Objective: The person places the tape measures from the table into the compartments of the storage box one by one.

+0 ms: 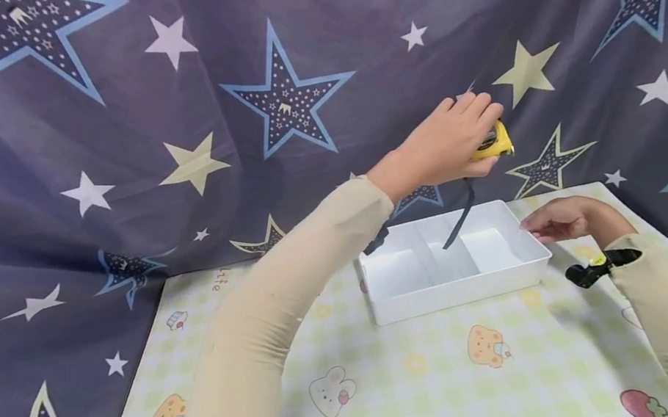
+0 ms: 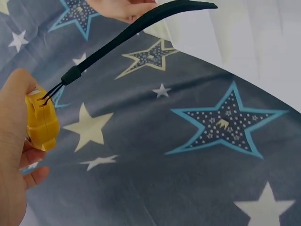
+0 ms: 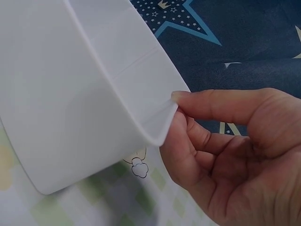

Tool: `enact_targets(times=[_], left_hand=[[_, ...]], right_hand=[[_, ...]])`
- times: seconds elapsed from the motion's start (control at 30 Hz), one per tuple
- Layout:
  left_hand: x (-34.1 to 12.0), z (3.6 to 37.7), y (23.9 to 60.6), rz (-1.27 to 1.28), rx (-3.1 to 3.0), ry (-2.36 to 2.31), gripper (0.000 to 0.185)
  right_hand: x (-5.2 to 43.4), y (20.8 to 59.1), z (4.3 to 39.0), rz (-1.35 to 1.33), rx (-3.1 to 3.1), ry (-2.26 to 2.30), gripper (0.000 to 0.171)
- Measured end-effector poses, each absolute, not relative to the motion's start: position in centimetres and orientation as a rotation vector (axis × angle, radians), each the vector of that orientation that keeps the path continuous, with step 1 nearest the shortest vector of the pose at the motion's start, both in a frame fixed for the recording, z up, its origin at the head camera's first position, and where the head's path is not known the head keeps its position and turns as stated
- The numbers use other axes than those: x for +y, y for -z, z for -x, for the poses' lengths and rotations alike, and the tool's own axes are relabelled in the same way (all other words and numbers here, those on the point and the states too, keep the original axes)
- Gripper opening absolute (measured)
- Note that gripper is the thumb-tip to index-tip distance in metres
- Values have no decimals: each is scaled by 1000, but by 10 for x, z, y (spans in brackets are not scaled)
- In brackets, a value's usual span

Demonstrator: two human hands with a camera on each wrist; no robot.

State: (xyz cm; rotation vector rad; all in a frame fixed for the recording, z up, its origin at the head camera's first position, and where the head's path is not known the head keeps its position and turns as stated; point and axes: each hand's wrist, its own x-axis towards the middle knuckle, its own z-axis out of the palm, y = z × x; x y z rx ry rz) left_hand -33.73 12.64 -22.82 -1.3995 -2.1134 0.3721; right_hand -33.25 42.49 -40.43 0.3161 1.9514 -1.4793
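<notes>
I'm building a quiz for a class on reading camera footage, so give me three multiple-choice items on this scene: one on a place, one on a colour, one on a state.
1. Where is the yellow tape measure?
A. held above the white tray
B. lying on the tablecloth
C. inside the tray

2. What colour is the tape measure's wrist strap?
A. white
B. black
C. red

3. What is the right hand doing?
A. resting flat on the table
B. pinching the tray's rim
C. holding the strap

Answers:
1. A, the left hand grips it in the air over the tray.
2. B, the left wrist view shows a black strap.
3. B, the right wrist view shows thumb and finger on the rim corner.
</notes>
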Motion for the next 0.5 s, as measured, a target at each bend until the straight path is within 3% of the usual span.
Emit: enact_targets(times=[0.5], left_hand=[[161,336,246,1403,-2039,-371,65]], right_hand=[[426,405,335,-309,1916,1482,28]])
